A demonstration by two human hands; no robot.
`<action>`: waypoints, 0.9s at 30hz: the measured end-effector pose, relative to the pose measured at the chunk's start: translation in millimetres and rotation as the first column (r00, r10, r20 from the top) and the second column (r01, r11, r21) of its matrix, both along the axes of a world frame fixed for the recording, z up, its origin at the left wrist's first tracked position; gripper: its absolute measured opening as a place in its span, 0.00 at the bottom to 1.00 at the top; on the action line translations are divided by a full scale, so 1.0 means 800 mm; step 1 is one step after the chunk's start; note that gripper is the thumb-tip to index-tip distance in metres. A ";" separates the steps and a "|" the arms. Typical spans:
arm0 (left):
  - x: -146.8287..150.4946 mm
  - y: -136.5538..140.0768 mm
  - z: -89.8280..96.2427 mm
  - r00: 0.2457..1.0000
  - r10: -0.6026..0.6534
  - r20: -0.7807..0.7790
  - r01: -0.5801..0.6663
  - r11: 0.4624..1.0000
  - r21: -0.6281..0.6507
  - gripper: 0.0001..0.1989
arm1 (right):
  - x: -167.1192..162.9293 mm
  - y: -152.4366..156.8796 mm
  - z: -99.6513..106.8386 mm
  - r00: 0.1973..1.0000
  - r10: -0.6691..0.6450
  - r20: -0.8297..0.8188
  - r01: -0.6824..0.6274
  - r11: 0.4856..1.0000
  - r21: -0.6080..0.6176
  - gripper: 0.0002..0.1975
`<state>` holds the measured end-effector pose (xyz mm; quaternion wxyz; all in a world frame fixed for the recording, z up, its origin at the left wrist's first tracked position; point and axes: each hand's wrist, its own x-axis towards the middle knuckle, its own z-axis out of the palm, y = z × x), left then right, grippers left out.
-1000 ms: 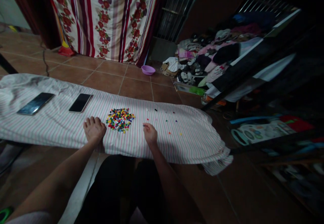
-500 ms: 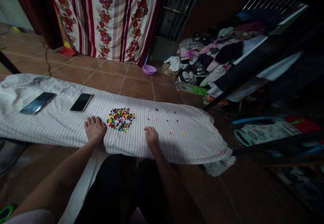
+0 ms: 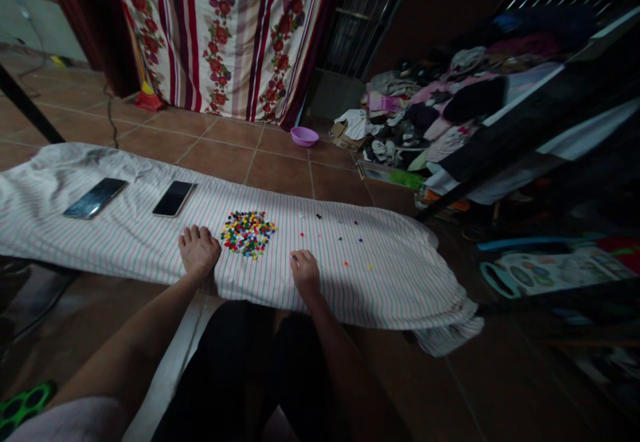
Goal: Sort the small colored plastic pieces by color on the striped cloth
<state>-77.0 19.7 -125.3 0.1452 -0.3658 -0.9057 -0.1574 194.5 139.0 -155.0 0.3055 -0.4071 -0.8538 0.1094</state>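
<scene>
A pile of small multicoloured beads lies on the striped cloth. My left hand rests palm down on the cloth just left of the pile, its fingers stretched out. To the right of the pile, my right hand is closed in a pinch above the cloth. A tiny dark bead shows at its fingertips. Single beads lie spaced apart beyond and right of that hand, among them a red bead, a black bead, an orange bead and a yellow bead.
Two phones lie on the cloth's left part, a dark phone and another phone nearer the pile. On the tiled floor behind stand a purple basin and a heap of clothes. A floral curtain hangs at the back.
The whole view has shifted slightly, so things appear farther right. My right hand has turned a little, still pinching the bead. My left hand stays flat beside the pile.
</scene>
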 end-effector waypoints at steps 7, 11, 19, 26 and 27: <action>0.000 0.000 -0.001 1.000 -0.001 0.021 0.000 1.000 0.023 0.18 | 0.000 0.002 -0.006 0.995 -0.037 -0.095 0.026 0.994 -0.106 0.09; -0.001 0.000 -0.003 1.000 -0.001 0.005 0.001 1.000 0.023 0.18 | -0.001 0.006 -0.006 0.986 -0.090 -0.141 0.065 0.983 -0.172 0.07; -0.001 0.000 -0.002 1.000 0.005 -0.019 -0.005 1.000 -0.003 0.17 | 0.004 0.007 0.001 0.978 -0.071 -0.197 0.022 0.971 -0.237 0.10; 0.000 -0.001 0.001 1.000 -0.002 0.007 0.002 1.000 0.014 0.17 | 0.007 0.001 0.001 0.980 -0.059 -0.189 0.013 0.972 -0.235 0.07; 0.000 -0.001 0.001 1.000 -0.003 0.008 0.003 1.000 0.016 0.17 | 0.006 0.001 0.001 0.981 -0.066 -0.183 0.022 0.973 -0.232 0.07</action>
